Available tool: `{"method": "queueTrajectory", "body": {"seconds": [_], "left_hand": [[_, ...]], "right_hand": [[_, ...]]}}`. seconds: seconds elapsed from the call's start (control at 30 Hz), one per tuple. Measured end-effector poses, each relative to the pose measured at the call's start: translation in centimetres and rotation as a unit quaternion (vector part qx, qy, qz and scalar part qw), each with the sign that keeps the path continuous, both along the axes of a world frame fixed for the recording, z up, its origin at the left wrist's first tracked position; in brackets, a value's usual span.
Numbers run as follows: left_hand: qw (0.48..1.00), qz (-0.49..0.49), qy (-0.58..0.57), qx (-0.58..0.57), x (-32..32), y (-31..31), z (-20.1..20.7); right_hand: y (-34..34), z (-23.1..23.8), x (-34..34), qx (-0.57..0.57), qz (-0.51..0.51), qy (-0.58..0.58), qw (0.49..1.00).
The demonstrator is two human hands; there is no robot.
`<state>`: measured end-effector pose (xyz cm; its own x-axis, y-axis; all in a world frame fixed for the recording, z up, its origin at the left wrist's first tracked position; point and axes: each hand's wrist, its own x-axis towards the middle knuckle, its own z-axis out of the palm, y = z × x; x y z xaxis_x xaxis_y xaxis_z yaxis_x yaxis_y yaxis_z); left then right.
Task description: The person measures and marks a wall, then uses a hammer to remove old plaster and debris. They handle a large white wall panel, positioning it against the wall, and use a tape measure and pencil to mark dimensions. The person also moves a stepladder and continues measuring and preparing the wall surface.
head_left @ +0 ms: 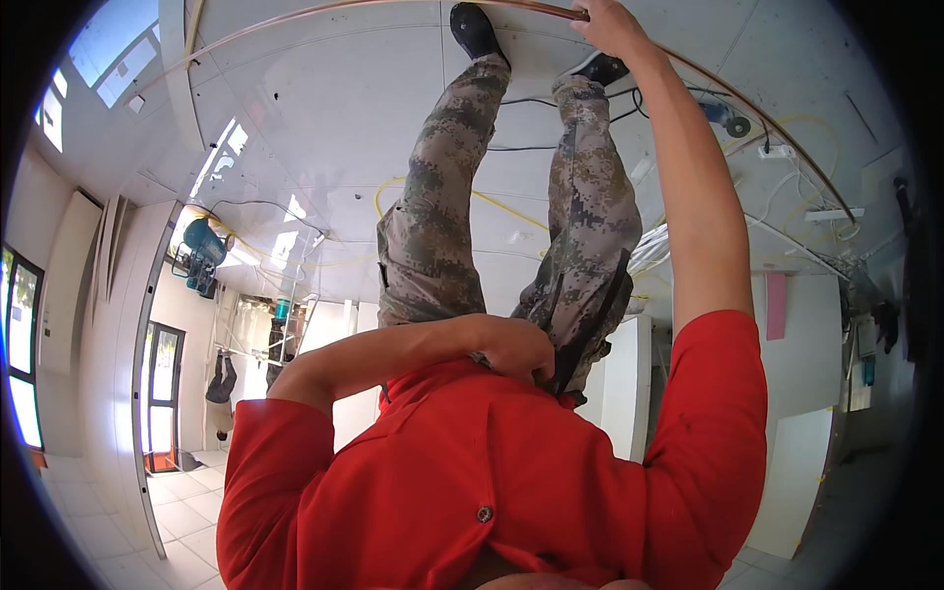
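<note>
At the top of the picture my right hand (612, 28), its arm stretched out, is closed around a long thin copper-coloured rod (536, 7). The rod runs over the floor past my feet, bending toward both sides of the wide view. My left forearm crosses my waist. The left hand (519, 346) rests at the top of my camouflage trousers (590, 206), below the hem of my red shirt (492, 442). Its fingers curl inward; what they hold, if anything, is hidden.
A power tool (733, 120) lies on the floor near a white power strip (777, 151). Black cables and a yellow cable (511, 211) trail around my feet. A teal machine (204, 246) stands at left. Another person (220, 388) is farther off, near white wall panels (118, 364).
</note>
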<state>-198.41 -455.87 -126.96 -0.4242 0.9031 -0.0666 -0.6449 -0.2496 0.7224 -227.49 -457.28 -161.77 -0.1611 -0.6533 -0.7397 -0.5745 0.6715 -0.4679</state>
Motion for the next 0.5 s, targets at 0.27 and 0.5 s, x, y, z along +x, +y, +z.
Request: {"method": "queueTrajectory", "body": {"seconds": [0.27, 0.5], "left_hand": [[0.727, 0.135, -0.2, -0.643, 7.0, -13.1, -6.1], [0.633, 0.198, -0.698, -0.269, 25.6, -8.0, -15.4]], "right_hand": [[5.5, -13.5, -0.7, 0.035, -0.028, 0.074, 0.996], [5.6, -19.7, 1.6, -0.181, 0.011, 0.27, 0.946]]}}
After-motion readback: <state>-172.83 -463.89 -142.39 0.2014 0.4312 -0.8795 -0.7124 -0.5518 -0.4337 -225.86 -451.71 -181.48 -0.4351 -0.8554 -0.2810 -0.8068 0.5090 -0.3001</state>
